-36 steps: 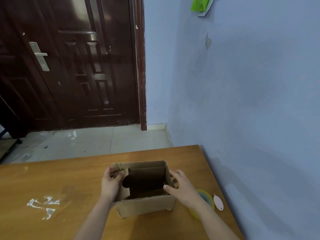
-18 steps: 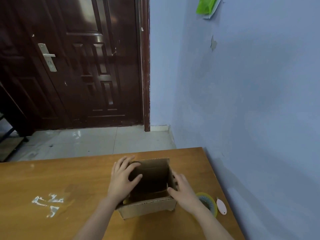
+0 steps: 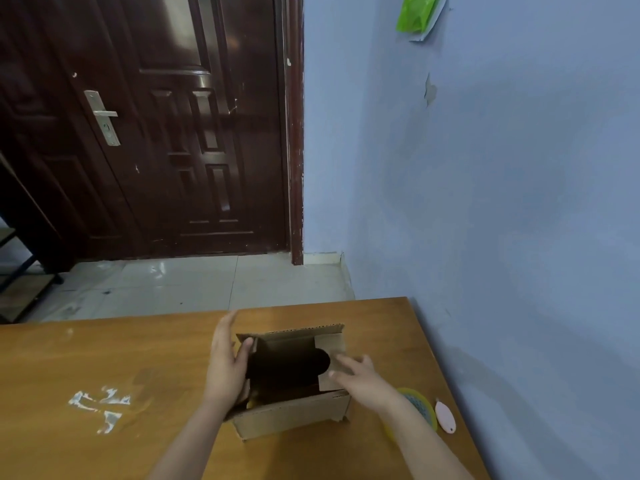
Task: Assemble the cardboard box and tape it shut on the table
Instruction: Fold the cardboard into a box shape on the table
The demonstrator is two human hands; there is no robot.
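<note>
The left hand lies flat along the left side of the cardboard box, fingers straight and pointing away, thumb hooked over the left flap's edge; half a second ago this hand was draped over the box mouth, and it has since swung out to the side. The right hand reaches in from the right with fingers spread and relaxed, their tips touching the right inner flap, which now leans inward over the dark opening; earlier that hand pressed the outer right wall. The one box stands open-topped on the wooden table, close to the table's right side, with bare wood between it and the far edge and a wide stretch of free tabletop to its left. Just right of the right forearm sit one yellow-rimmed tape roll and one small pink cutter, both near the table's right edge, which runs along the blue wall. One patch of white tape residue marks the wood well left of the box. Beyond the table lie the tiled floor and one dark wooden door; a green bag hangs high on the wall.
</note>
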